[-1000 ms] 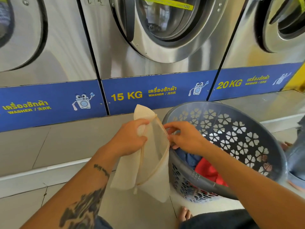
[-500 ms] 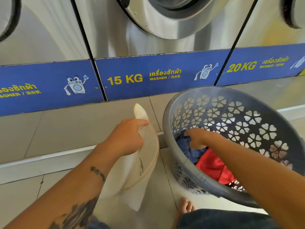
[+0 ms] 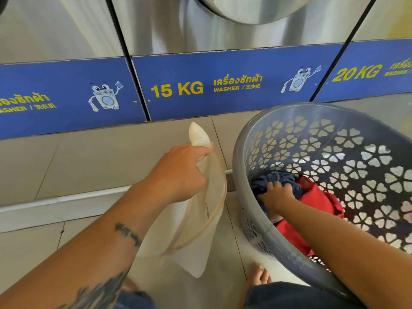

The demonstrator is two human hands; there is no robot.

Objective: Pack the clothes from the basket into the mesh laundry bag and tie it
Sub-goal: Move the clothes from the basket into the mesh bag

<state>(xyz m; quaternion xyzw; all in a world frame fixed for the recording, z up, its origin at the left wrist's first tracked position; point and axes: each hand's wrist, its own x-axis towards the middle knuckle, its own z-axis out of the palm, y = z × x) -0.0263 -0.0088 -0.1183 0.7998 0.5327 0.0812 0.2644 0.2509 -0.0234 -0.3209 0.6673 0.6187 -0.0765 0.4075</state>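
Note:
My left hand [image 3: 178,172] grips the rim of a cream mesh laundry bag [image 3: 196,233], holding it up with its mouth open toward the basket. A grey plastic basket [image 3: 243,157] with flower-shaped holes is tilted toward me on the right. Inside it lie a dark blue garment [image 3: 278,177] and a red garment [image 3: 316,197]. My right hand [image 3: 275,195] is down in the basket, fingers closed on the dark blue garment. The bag looks empty.
Steel washing machines with blue panels [image 3: 223,85] marked 15 KG and 20 KG stand just ahead on a tiled step [image 3: 89,161]. My bare toes [image 3: 259,276] show on the tiled floor below the basket.
My right hand let go of the bag's rim, reached into the basket and closed on the dark blue garment. The left hand keeps holding the bag. The view has tipped downward.

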